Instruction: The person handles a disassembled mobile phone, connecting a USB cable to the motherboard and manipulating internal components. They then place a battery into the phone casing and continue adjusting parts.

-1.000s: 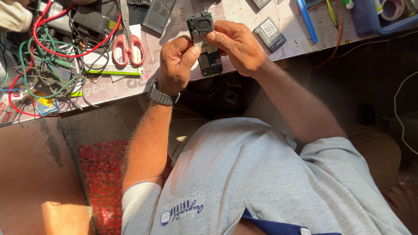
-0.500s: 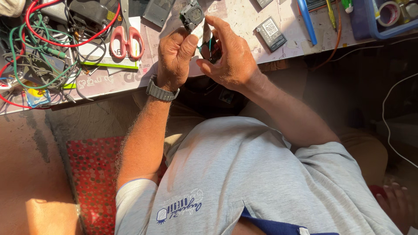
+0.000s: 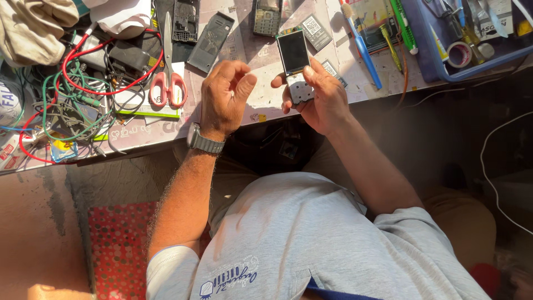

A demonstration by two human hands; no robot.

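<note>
My right hand (image 3: 325, 103) grips a small bar phone (image 3: 293, 51) by its lower half, just above the table's near edge. The phone's dark screen faces up, and its pale keypad area sits under my thumb and fingers. My left hand (image 3: 225, 97), with a grey wristwatch (image 3: 204, 141) on the wrist, hovers a little to the left of the phone. Its fingers are loosely curled with the thumb apart, and nothing shows between them. It does not touch the phone.
On the cluttered worktable (image 3: 261, 105) lie red-handled scissors (image 3: 168, 83), a tangle of red and green wires (image 3: 72, 89), phone covers (image 3: 210, 41), a battery (image 3: 315, 32) and a blue brush (image 3: 361, 47). A blue tray (image 3: 438, 69) of tools stands at the right, a cloth (image 3: 33, 28) at the far left.
Both hands held the phone together before. My left hand has let go and drawn left, and the right hand now holds the phone alone with its screen facing up.
</note>
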